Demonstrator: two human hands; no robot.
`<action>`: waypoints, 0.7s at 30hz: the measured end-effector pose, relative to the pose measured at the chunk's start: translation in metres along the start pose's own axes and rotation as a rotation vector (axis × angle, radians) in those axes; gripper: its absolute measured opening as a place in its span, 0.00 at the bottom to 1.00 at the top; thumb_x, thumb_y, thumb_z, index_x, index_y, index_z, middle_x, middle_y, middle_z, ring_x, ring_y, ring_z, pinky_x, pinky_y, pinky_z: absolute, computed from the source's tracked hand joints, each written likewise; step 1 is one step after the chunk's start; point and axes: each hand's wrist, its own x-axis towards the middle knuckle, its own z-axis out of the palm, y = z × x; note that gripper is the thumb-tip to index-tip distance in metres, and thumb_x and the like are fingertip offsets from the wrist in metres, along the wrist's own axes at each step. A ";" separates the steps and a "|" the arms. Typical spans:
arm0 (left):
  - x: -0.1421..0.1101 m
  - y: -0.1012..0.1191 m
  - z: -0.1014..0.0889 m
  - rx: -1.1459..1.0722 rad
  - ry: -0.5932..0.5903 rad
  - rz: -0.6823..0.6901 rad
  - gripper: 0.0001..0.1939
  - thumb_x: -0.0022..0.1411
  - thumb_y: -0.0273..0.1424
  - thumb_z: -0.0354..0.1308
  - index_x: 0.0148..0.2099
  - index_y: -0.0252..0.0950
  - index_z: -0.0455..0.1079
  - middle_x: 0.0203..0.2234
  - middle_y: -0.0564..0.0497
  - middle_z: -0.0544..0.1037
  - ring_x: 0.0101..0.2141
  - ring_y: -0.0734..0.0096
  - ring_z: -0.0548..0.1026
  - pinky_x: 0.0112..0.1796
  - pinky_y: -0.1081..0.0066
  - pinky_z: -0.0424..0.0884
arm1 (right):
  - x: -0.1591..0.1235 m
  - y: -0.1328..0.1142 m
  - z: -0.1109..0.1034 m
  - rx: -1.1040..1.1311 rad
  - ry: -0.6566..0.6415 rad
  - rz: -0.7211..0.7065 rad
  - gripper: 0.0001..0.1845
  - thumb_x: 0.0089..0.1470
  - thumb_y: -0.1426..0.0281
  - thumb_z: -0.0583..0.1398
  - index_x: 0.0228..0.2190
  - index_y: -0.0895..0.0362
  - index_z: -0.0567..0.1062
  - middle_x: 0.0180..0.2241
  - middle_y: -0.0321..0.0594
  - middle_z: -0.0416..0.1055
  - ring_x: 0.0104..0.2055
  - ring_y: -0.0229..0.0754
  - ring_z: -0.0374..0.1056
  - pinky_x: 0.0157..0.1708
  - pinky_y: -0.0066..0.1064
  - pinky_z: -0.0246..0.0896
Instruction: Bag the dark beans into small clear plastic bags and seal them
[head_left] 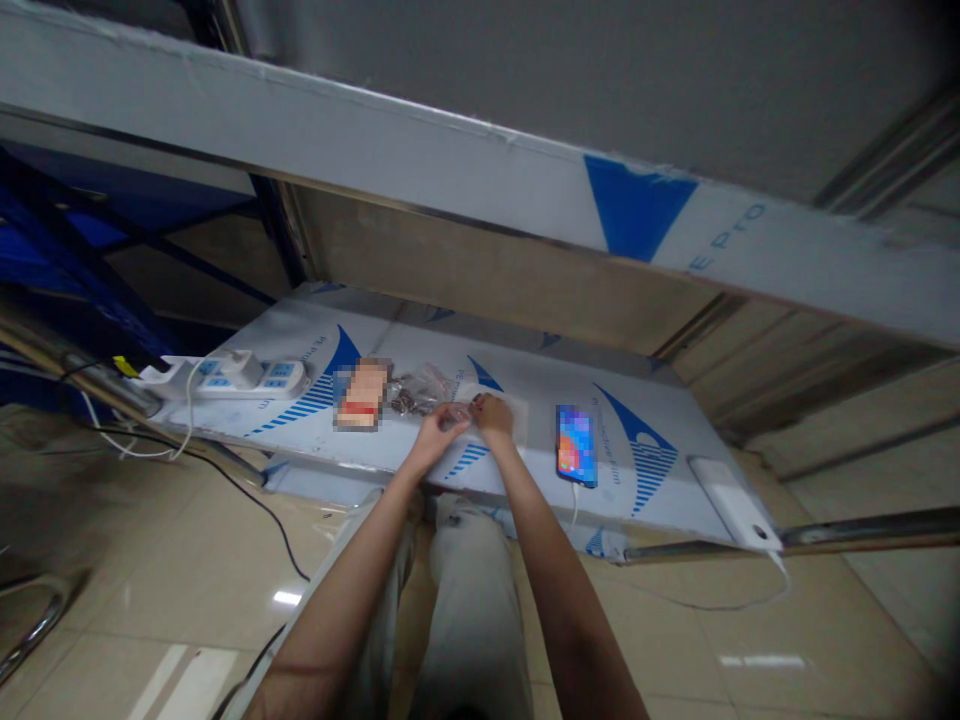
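On the film-covered shelf my left hand (441, 432) is closed, thumb and fingers pinched on a small clear plastic bag (459, 412). Right beside it, my right hand (493, 416) has curled fingers at the bag's other side. A small dark reddish-brown bit shows at those fingertips, too small to name. Just beyond my left hand lies crumpled clear plastic packaging (429, 382) with dark brown pieces in or under it. A pale, translucent flat piece (517, 422) lies partly under my right hand.
A pixelated flat item (363, 395) lies left of the packaging. To the right lies a lit phone (576, 446) with a cable. A power strip (255, 378) sits at the left end, a white device (735, 502) at the right. An upper shelf edge (480, 170) crosses above.
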 end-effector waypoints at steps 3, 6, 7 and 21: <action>0.001 0.000 -0.002 0.011 -0.006 -0.003 0.17 0.50 0.34 0.56 0.42 0.31 0.64 0.36 0.47 0.73 0.38 0.69 0.70 0.42 0.69 0.63 | 0.002 -0.006 0.007 -0.054 0.022 -0.026 0.10 0.47 0.70 0.55 0.32 0.60 0.74 0.32 0.48 0.73 0.37 0.43 0.68 0.32 0.28 0.58; 0.001 0.000 -0.005 0.018 0.009 -0.005 0.16 0.50 0.34 0.56 0.41 0.31 0.65 0.36 0.47 0.73 0.38 0.69 0.70 0.42 0.69 0.63 | 0.006 -0.003 0.007 0.029 0.028 -0.043 0.09 0.46 0.71 0.56 0.29 0.59 0.74 0.31 0.47 0.73 0.35 0.42 0.68 0.33 0.28 0.58; 0.001 0.000 -0.006 0.019 0.014 -0.005 0.16 0.50 0.34 0.56 0.41 0.31 0.65 0.36 0.47 0.73 0.38 0.69 0.70 0.42 0.70 0.63 | 0.007 -0.001 0.006 0.104 0.030 -0.041 0.08 0.45 0.71 0.56 0.27 0.59 0.75 0.30 0.45 0.73 0.34 0.42 0.68 0.32 0.28 0.58; -0.005 0.000 -0.006 0.033 0.010 0.014 0.17 0.50 0.36 0.56 0.40 0.30 0.66 0.36 0.45 0.73 0.38 0.67 0.70 0.42 0.69 0.63 | -0.017 0.006 -0.027 0.462 0.068 -0.334 0.11 0.49 0.67 0.53 0.28 0.53 0.76 0.32 0.36 0.71 0.36 0.37 0.64 0.37 0.27 0.55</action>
